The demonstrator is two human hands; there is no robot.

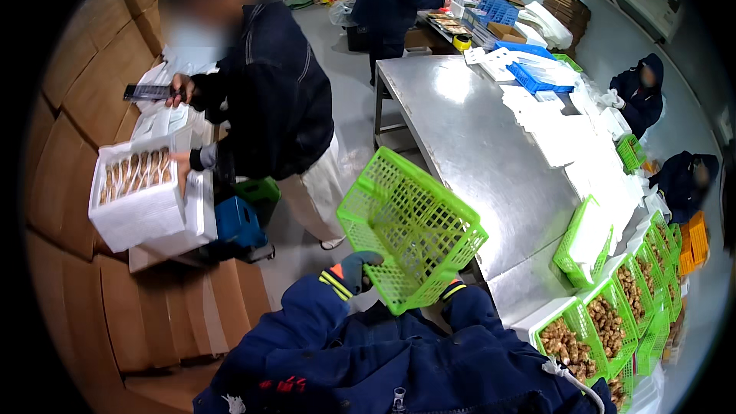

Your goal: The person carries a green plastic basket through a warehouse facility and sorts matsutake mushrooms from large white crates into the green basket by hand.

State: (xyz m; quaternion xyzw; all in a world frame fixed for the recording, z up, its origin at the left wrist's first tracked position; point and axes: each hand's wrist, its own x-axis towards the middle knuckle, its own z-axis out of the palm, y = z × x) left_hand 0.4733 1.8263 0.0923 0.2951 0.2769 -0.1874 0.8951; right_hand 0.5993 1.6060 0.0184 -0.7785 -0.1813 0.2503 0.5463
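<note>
In front of my body I hold an empty bright green plastic basket [414, 234], tilted so that its inside faces up and left. My left hand [357, 271], in a grey glove, is closed on the basket's near left edge. The right forearm [468, 303] reaches the near right side of the basket; the hand there is hidden behind the lattice, so its fingers do not show. Just beyond the basket, to the right, stands a stainless steel table [460, 130].
Green baskets of knobby brown roots [567, 349] line the right. White foam sheets [552, 130] cover the table's far side. At left, a person [284, 84] holds a phone-like device [147, 93] over a foam box [142, 211]. Cardboard boxes [100, 69] are stacked there. Other people work beyond.
</note>
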